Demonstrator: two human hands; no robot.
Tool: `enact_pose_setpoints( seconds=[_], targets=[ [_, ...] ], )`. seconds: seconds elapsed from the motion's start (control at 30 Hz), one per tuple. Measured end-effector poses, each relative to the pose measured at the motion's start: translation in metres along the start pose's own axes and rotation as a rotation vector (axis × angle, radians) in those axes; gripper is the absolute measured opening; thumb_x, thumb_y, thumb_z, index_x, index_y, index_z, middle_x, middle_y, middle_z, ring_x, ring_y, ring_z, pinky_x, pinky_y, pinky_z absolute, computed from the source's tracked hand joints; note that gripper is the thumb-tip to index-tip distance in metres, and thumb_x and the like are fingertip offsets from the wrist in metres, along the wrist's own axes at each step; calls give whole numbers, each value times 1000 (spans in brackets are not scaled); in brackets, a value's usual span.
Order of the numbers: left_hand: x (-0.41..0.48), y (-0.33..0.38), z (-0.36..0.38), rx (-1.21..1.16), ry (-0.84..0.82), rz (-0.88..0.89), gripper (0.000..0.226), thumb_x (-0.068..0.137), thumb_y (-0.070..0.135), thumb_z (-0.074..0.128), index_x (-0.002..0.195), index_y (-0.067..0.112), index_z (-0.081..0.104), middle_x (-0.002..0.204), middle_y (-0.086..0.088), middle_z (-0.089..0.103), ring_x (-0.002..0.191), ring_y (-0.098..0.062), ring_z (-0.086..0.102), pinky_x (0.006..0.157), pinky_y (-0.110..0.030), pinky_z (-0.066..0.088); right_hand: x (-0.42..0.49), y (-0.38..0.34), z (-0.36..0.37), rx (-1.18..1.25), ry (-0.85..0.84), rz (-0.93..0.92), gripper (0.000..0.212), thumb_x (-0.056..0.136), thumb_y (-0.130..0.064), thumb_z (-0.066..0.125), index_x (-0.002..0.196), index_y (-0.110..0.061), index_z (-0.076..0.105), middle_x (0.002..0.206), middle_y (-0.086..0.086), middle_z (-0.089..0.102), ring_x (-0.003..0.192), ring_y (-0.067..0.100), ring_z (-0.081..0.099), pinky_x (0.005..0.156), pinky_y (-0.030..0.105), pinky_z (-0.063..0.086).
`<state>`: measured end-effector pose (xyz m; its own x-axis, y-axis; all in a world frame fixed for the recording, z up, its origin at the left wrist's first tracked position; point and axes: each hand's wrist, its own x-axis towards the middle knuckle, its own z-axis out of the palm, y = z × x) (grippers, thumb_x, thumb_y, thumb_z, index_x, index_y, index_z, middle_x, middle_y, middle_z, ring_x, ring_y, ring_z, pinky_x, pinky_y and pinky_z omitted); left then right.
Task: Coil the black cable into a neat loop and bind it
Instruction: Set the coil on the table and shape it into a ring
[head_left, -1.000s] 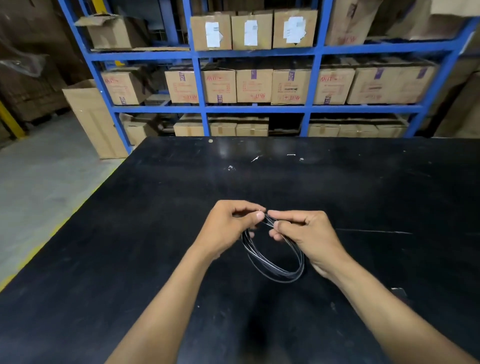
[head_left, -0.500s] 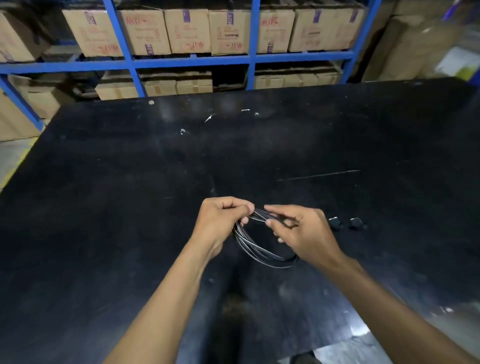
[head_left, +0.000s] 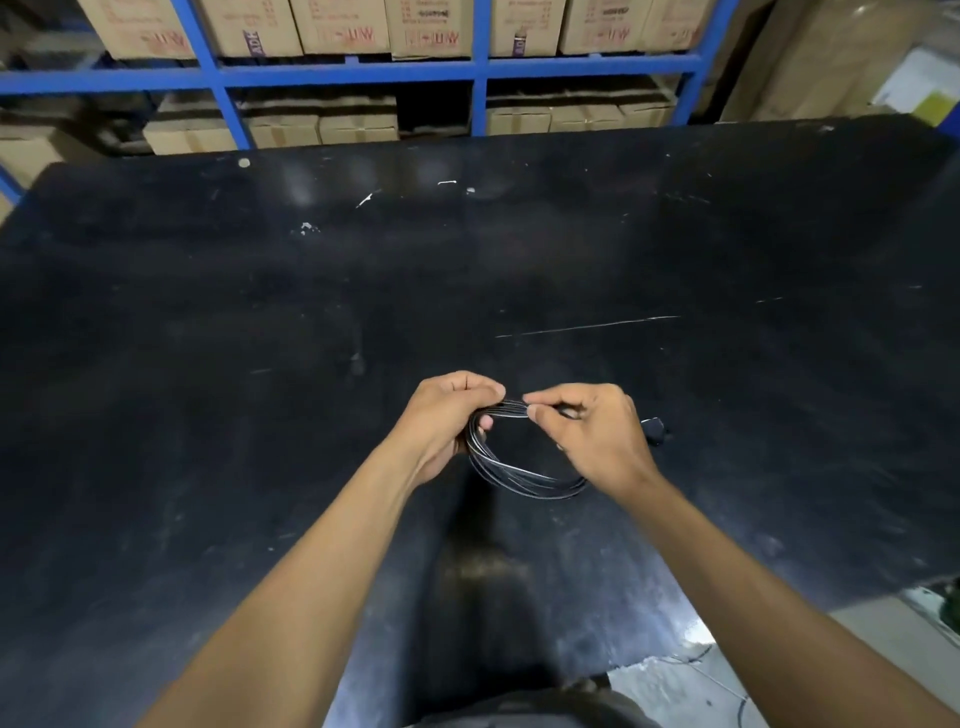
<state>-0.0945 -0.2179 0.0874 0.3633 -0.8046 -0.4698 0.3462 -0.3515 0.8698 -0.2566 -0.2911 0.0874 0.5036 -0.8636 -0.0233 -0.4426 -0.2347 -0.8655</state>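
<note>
- black cable is wound into a round loop with many strands, just below the middle of the frame.
- left hand is closed in a fist on the left side of the loop, and its fingers squeeze the strands together at the top.
- right hand pinches the top of the same bunch with thumb and first finger, right beside the left hand; its other fingers curl in.
- the low part of the loop hangs down between the two wrists, over the counter.
- a small black plug peeks out just right of the right hand; i cannot tell if it touches the counter.
- the counter is black and scratched, with little white bits near its far edge.
- brown cardboard boxes sit on blue shelves along the top of the frame.
</note>
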Motion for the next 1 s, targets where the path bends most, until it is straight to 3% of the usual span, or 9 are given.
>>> enact_pose_setpoints(
  seconds=[0.13, 0.27, 0.4, 0.53, 0.63, 0.73, 0.8, 0.9, 1.0],
  targets=[
    [13, -2, 27, 54, -60, -26, 16, 96, 6, 58, 104, -3, 68, 75, -12, 68, 57, -12, 61, 55, -20, 54, 20, 21, -25, 31, -6, 22, 9, 84, -20, 75, 89, -23, 81, 46, -22, 60, 43, 2, 52, 51, 18, 40],
    [22, -17, 59, 106, 95, 135, 12, 95, 1, 59, 94, 0, 71, 69, -12, 65, 56, -15, 59, 52, -19, 50, 33, 42, -40, 112, -34, 70, 12, 82, -16, 75, 81, -26, 80, 60, -14, 70, 55, 5, 59, 63, 35, 55],
    [31, -33, 85, 130, 255, 129, 17, 99, 8, 54, 89, 9, 67, 70, -9, 62, 56, -19, 62, 49, -22, 50, 42, 59, -43, 155, -35, 100, 21, 82, -16, 75, 73, -36, 77, 67, -14, 72, 62, 2, 61, 70, 30, 55],
    [42, -38, 101, 202, 344, 99, 20, 102, 13, 46, 89, 15, 60, 70, -1, 57, 45, -11, 51, 45, -25, 42, 47, 66, -42, 184, -9, 123, 10, 83, -16, 75, 86, -23, 81, 76, -11, 75, 61, -1, 60, 74, 30, 57],
    [50, -36, 99, 159, 340, 90, 19, 101, 11, 46, 88, 14, 60, 70, 0, 55, 43, -8, 38, 42, -23, 33, 52, 65, -44, 234, -27, 147, 12, 84, -14, 74, 85, -24, 80, 75, -11, 74, 62, 1, 61, 70, 26, 55],
    [54, -34, 96, 163, 314, 89, 19, 101, 9, 48, 87, 14, 60, 71, -1, 54, 45, -7, 38, 42, -21, 33, 56, 66, -48, 301, -102, 188, 18, 84, -12, 74, 80, -30, 77, 74, -6, 74, 64, 8, 62, 60, 24, 51],
    [59, -34, 96, 186, 338, 90, 21, 101, 9, 48, 85, 15, 60, 71, -1, 55, 48, -9, 39, 43, -21, 33, 60, 69, -51, 315, -149, 186, 18, 85, -13, 73, 78, -30, 77, 78, -7, 75, 69, 7, 65, 65, 25, 53],
    [68, -36, 94, 190, 383, 84, 23, 100, 8, 47, 84, 17, 61, 71, 1, 57, 51, -10, 41, 45, -23, 35, 72, 84, -62, 277, -53, 241, 19, 86, -17, 69, 73, -29, 76, 79, -9, 76, 72, 5, 67, 74, 32, 57],
    [79, -34, 86, 169, 454, 85, 23, 99, 9, 47, 84, 19, 61, 71, 2, 58, 51, -10, 42, 49, -26, 36, 82, 102, -78, 76, 100, 291, 27, 87, -14, 64, 68, -31, 73, 72, -13, 72, 70, 8, 65, 80, 35, 58]
  ],
)
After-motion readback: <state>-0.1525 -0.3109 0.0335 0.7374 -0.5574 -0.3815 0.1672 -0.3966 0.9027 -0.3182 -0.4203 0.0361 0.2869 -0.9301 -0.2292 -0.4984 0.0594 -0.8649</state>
